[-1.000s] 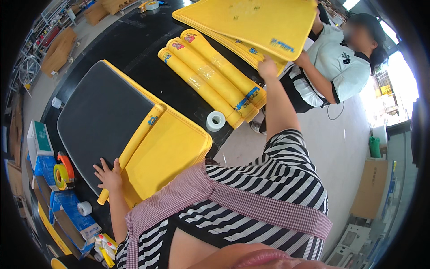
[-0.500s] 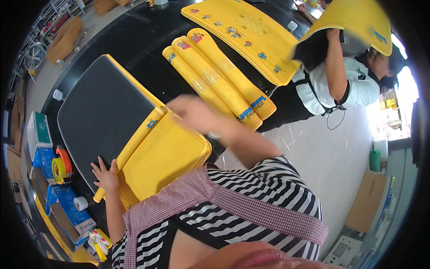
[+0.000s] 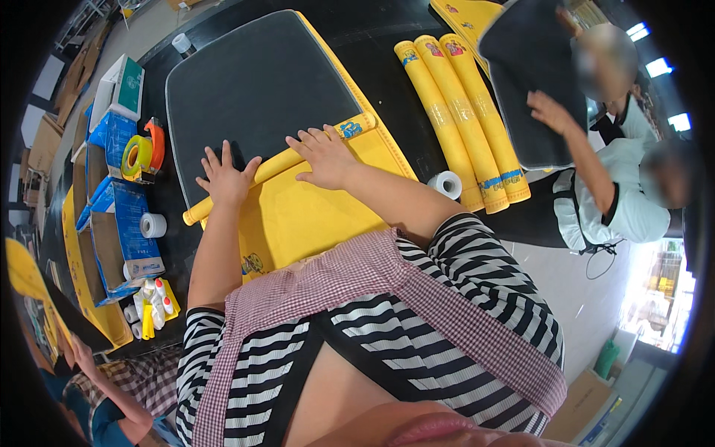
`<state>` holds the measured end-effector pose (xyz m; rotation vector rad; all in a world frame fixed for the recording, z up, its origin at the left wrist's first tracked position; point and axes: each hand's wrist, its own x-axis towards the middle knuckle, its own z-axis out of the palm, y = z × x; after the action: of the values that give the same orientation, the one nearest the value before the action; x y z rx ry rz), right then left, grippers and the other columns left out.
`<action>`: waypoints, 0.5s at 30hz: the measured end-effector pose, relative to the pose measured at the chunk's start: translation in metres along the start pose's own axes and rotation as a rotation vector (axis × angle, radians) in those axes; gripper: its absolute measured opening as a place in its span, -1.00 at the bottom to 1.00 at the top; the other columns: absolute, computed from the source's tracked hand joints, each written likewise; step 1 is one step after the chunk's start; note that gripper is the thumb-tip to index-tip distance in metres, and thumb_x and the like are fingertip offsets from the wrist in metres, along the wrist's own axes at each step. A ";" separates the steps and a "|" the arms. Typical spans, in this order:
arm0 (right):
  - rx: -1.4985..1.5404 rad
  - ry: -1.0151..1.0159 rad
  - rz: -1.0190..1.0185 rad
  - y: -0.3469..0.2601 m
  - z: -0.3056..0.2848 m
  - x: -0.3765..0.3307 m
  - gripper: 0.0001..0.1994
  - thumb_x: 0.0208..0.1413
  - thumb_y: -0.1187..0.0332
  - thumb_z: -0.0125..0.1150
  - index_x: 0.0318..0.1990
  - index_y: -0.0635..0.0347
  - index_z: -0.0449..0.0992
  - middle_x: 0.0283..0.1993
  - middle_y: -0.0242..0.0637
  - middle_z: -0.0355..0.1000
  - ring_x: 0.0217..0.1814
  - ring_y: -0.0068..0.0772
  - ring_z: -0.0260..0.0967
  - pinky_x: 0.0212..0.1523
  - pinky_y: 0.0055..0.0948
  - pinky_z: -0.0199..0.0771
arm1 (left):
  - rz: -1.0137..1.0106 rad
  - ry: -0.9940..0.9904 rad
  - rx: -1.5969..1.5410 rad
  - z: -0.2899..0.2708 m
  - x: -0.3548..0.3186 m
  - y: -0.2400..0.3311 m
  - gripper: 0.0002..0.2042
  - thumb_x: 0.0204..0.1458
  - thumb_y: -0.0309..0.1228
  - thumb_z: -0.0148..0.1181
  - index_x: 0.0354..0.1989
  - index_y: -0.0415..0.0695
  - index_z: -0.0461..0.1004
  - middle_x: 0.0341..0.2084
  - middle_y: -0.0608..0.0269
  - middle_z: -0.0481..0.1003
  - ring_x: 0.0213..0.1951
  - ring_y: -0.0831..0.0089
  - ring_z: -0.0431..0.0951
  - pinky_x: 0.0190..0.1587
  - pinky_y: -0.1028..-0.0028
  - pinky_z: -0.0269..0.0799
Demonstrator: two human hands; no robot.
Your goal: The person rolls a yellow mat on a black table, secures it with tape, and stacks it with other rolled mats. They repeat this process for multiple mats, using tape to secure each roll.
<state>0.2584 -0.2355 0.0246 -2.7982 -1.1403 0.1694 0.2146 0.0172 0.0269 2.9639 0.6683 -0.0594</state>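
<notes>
1. Since half a second earlier, the right grip (image 3: pixel 328 160) has been brought from the pile's right edge onto the roll (image 3: pixel 275 167); the left grip (image 3: pixel 227 181) has been kept near the roll's lower-left end. The co-worker's mat (image 3: pixel 525 82), raised then with its yellow face showing, is now held with its dark backing in view.

2. Neither grip is closed around anything: both are laid palm-down with fingers spread, pressed on the roll, fingertips reaching over it onto the dark backing (image 3: pixel 253 82) of the part-rolled mat.

3. The mat is judged light, thin and flexible, firm enough to hold a tube shape but springy, so it might uncurl if released. The yellow face appears smooth and perhaps a little slippery; little fragility is expected, though creasing could be caused by uneven pressure.

4. It would best be held from above by two flat palms, set well apart along the roll.

5. The roll is lain under both grips, its ends pointing to about 8 and 2 o'clock. The unrolled backing is spread from 10 to 1 o'clock beyond them; yellow mats (image 3: pixel 320 216) are stacked beneath, exposed toward 6 o'clock.

6. Three finished tubes (image 3: pixel 462 119) are placed between 2 and 3 o'clock from the right grip, on the black surface (image 3: pixel 391 74).
</notes>
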 end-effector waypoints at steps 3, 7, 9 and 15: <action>-0.013 0.016 -0.012 0.007 -0.003 0.016 -0.14 0.29 -0.27 0.09 0.60 -0.05 0.03 0.66 -0.11 -0.04 0.71 -0.05 -0.20 0.63 0.12 -0.28 | -0.001 -0.010 -0.011 -0.005 0.016 0.003 -0.11 0.13 0.35 0.13 0.58 0.22 0.09 0.61 0.05 -0.14 0.61 0.03 -0.19 0.51 -0.28 -0.27; 0.009 -0.023 -0.006 0.017 -0.013 0.044 -0.15 0.29 -0.32 0.04 0.59 -0.10 0.05 0.67 -0.10 -0.08 0.73 -0.04 -0.26 0.64 0.11 -0.33 | 0.152 0.250 -0.098 0.003 0.040 -0.005 -0.36 0.20 0.13 0.21 0.36 0.05 0.41 0.45 0.02 0.22 0.44 0.00 0.20 0.42 -0.06 0.13; 0.023 -0.023 -0.007 0.018 -0.017 0.059 -0.15 0.29 -0.34 0.01 0.59 -0.12 0.05 0.67 -0.09 -0.10 0.73 -0.03 -0.27 0.65 0.09 -0.33 | 0.364 0.487 -0.300 0.018 0.059 -0.027 -0.53 0.23 -0.05 0.26 0.22 -0.04 0.53 0.28 0.01 0.44 0.27 -0.01 0.43 0.29 0.06 0.35; 0.065 -0.014 -0.029 0.034 -0.010 0.092 -0.16 0.33 -0.37 -0.14 0.61 -0.11 0.02 0.69 -0.09 -0.16 0.74 -0.03 -0.29 0.66 0.08 -0.37 | 0.570 0.375 -0.238 0.032 0.016 -0.026 -0.63 0.19 -0.24 0.30 0.16 -0.01 0.57 -0.05 0.18 0.58 0.05 0.13 0.53 0.17 0.08 0.37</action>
<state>0.3486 -0.1953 0.0244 -2.7269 -1.1557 0.2198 0.2174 0.0442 -0.0083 2.8236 -0.1580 0.5837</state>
